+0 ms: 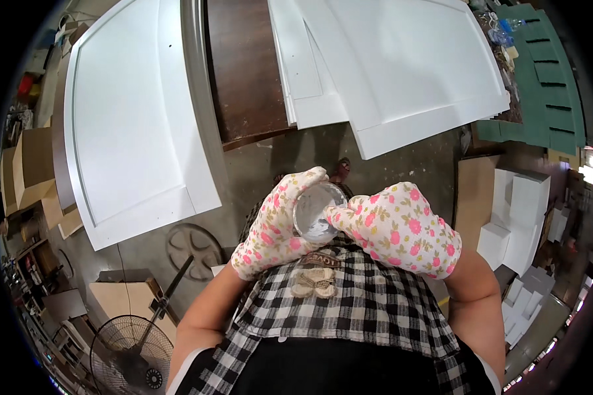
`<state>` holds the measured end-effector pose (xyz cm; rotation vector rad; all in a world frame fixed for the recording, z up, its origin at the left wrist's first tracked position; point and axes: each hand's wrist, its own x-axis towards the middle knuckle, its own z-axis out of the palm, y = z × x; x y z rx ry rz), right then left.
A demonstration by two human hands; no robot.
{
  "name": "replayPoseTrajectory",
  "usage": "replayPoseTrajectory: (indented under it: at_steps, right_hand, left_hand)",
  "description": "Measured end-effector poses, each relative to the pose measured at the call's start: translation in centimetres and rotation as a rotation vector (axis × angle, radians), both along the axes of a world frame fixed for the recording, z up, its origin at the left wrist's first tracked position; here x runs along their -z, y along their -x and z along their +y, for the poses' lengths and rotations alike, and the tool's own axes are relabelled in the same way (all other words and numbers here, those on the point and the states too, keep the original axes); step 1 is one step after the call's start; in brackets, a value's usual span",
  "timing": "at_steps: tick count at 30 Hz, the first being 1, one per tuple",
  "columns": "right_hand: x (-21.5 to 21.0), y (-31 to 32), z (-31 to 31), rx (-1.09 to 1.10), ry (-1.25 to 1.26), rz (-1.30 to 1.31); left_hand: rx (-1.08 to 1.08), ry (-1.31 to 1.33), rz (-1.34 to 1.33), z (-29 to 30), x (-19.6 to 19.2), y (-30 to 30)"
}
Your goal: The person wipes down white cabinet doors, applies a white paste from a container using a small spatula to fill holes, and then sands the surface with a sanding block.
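Note:
A small round clear cup [315, 199] with white paste smeared inside it is held in front of my checked apron [369, 309]. My left hand [275, 224], in a white glove with pink flowers, wraps round the cup's left side. In a matching glove, my right hand [402, 229] is closed, its fingertips reaching over the cup's right rim into its mouth. Whether those fingers pinch something small is hidden by the glove.
Ahead on the left lies a white framed panel [125, 125]. White panels [408, 66] overlap on a dark brown tabletop [244, 72]. A black fan [130, 355] stands lower left. At right are a green slotted rack [543, 79] and a white box-like form [520, 217]; cardboard boxes [33, 161] sit far left.

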<state>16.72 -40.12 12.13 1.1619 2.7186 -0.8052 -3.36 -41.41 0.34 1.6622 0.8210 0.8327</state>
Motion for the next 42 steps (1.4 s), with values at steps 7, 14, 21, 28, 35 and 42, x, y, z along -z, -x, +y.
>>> replayPoseTrajectory:
  at_steps: [7, 14, 21, 28, 35, 42]
  right_hand:
    - [0.8, 0.8, 0.8, -0.059, 0.050, -0.068]
    - [1.8, 0.5, 1.7, -0.081, 0.142, -0.070]
    - [4.0, -0.9, 0.8, -0.065, 0.023, 0.150]
    - [2.5, -0.1, 2.2, -0.032, 0.137, -0.011]
    - [5.3, -0.5, -0.7, 0.239, 0.288, 0.460]
    - [4.0, -0.3, 1.4, 0.000, 0.095, 0.098]
  left_hand:
    - [0.010, 0.000, -0.079, -0.1, 0.7, 0.1]
    - [0.062, 0.004, -0.039, 0.4, 1.5, 0.0]
    - [0.067, 0.079, -0.078, 0.6, 1.6, 0.1]
    - [0.027, 0.282, -0.240, 0.2, 2.7, -0.6]
    - [0.077, 0.270, -0.191, -0.4, 2.9, 0.0]
    - [0.062, 0.254, -0.179, -0.7, 3.2, -0.2]
